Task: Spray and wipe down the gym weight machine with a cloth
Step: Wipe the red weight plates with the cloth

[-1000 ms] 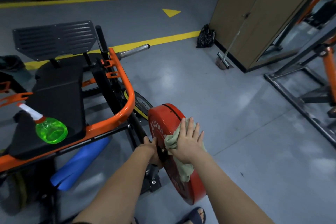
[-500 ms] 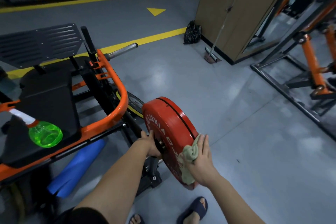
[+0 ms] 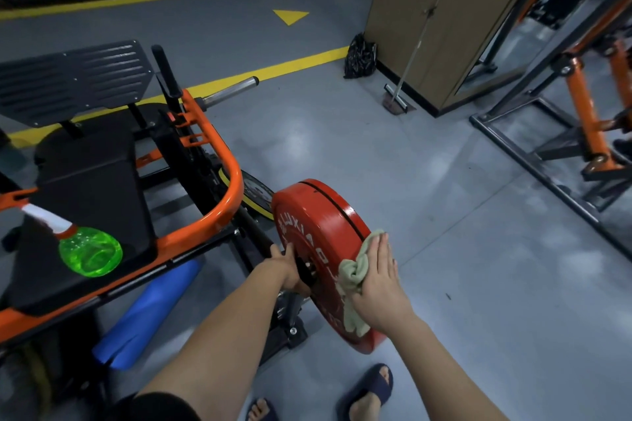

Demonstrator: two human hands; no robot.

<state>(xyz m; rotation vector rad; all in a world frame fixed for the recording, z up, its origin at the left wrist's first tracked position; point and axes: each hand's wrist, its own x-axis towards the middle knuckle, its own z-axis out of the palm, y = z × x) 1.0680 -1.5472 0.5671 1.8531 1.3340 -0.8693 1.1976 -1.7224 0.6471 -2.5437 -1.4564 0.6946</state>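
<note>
Item: red plate on orange-framed machine, cloth applied.
Plate stands on edge just below centre of view, white lettering on its face. Right hand, flat with fingers straight, presses the bunched green cloth against the plate's face and rim at the plate's 4 o'clock. Left hand grips the dark hub at the plate's centre, fingers curled round it. Green spray bottle lies on the machine's black pad, at 9 o'clock from the plate, well apart. Blue roll lies on the floor under the frame, at 8 o'clock.
</note>
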